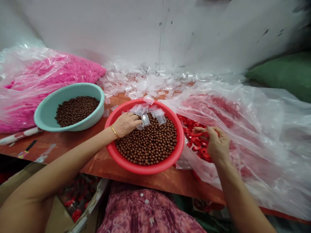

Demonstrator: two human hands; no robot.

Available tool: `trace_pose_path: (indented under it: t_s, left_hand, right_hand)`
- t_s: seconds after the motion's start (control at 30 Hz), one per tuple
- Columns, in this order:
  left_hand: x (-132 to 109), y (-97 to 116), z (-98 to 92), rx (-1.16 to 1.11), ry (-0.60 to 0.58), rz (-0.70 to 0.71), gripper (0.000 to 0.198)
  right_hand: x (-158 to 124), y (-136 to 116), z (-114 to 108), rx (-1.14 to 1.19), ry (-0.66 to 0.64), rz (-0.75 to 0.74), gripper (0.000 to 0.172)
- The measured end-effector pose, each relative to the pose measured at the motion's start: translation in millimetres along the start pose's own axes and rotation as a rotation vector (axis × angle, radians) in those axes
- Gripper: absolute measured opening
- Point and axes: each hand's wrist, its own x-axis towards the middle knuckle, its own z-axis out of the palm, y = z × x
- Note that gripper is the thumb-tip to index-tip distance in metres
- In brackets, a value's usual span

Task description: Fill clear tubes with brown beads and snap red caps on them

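Observation:
My left hand (126, 124), with a gold bracelet at its wrist, is over the left side of a red basin (180, 142). Its fingers are closed at a small clear plastic case (145, 120); the fingertips are partly hidden. Other clear cases (159, 116) lie on the brown beads (148, 145) that fill the basin. To the right, my right hand (218, 144) is at the mouth of a clear plastic bag (262, 142). Its fingers are curled and pinched on a red plastic piece (205, 134), among several loose red pieces (190, 124).
A mint-green basin (98, 111) of brown beads stands left, before a bag of pink pieces (65, 69). Many clear cases (143, 79) lie along the wall. A white tube (21, 135) rests near the left edge. An open carton (89, 202) with red-topped items stands below the table (102, 163).

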Motion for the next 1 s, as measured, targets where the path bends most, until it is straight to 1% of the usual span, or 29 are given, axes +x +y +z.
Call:
trace_pose_path:
  t_s: [0.07,0.1,0.13,0.2,0.23,0.3,0.37,0.43,0.5,0.57,0.6,0.63,0.67,0.7,0.73,0.8,0.83,0.87,0.9,0.93,1.0]
  left_hand:
    - [-3.4,5.1,-6.5,-0.232,0.112,-0.108,0.025]
    - [-5.1,8.8,-10.5,-0.378,0.175,-0.188,0.028]
    - [-6.4,13.1,-14.7,-0.541,0.234,-0.277,0.032]
    - [-7.3,23.6,-22.0,-0.896,0.316,-0.434,0.038]
    - [-7.1,29.7,-24.6,-1.073,0.337,-0.489,0.04]
    - [-6.1,43.0,-26.8,-1.372,0.354,-0.547,0.042]
    - [-5.7,55.5,-26.0,-1.558,0.39,-0.571,0.042]
    - [-7.2,62.7,-25.4,-1.631,0.456,-0.588,0.038]
    - [-11.7,60.2,-28.4,-1.64,0.581,-0.61,0.033]
    - [-19.5,47.5,-35.5,-1.604,0.771,-0.632,0.029]
    - [-24.3,38.9,-39.8,-1.545,0.874,-0.638,0.028]
    - [-29.2,30.2,-43.7,-1.444,0.943,-0.639,0.026]
    - [-33.9,22.6,-46.7,-1.309,0.946,-0.636,0.025]
    - [-38.1,17.1,-48.1,-1.152,0.874,-0.626,0.024]
    - [-41.3,14.4,-47.9,-0.991,0.729,-0.617,0.024]
    - [-44.6,17.5,-43.0,-0.687,0.312,-0.608,0.027]
    - [-44.7,22.4,-39.1,-0.544,0.107,-0.604,0.028]
    - [-43.8,28.7,-34.9,-0.402,-0.066,-0.593,0.028]
    - [-42.2,35.5,-30.9,-0.267,-0.206,-0.571,0.026]
    - [-39.7,42.1,-27.4,-0.15,-0.307,-0.534,0.023]
    - [-33.1,53.1,-22.3,-0.001,-0.43,-0.433,0.021]
  right_hand:
    - [-4.0,-11.5,11.1,0.194,-0.001,0.054,0.016]
    - [-5.8,-17.9,18.5,0.242,-0.031,0.055,0.014]
    - [-7.5,-24.5,27.2,0.259,-0.091,0.046,0.014]
    - [-10.5,-38.7,48.3,0.24,-0.268,0.022,0.016]
    - [-12.0,-45.9,60.2,0.212,-0.364,0.005,0.019]
    - [-15.5,-59.4,84.3,0.139,-0.532,-0.064,0.027]
    - [-20.0,-69.7,104.7,0.078,-0.695,-0.149,0.028]
    - [-25.1,-74.9,117.4,0.056,-0.826,-0.217,0.027]
    - [-28.2,-74.7,121.2,0.005,-0.904,-0.276,0.03]
    - [-26.0,-70.6,119.4,-0.118,-0.934,-0.316,0.031]
    - [-22.3,-68.0,118.3,-0.192,-0.935,-0.317,0.032]
    - [-16.8,-65.3,117.9,-0.259,-0.917,-0.305,0.033]
    - [-10.0,-63.1,118.8,-0.305,-0.877,-0.287,0.034]
    - [-2.1,-61.5,121.0,-0.328,-0.818,-0.265,0.033]
    - [6.2,-60.6,124.2,-0.328,-0.744,-0.241,0.032]
    - [21.3,-60.7,131.7,-0.262,-0.609,-0.169,0.025]
    - [27.0,-61.2,134.5,-0.199,-0.578,-0.107,0.022]
    - [30.8,-61.4,136.1,-0.119,-0.57,-0.034,0.023]
    - [32.5,-61.2,136.0,-0.026,-0.572,0.037,0.027]
    - [32.1,-60.4,134.3,0.077,-0.576,0.092,0.031]
    - [25.9,-56.4,126.8,0.283,-0.54,0.134,0.032]
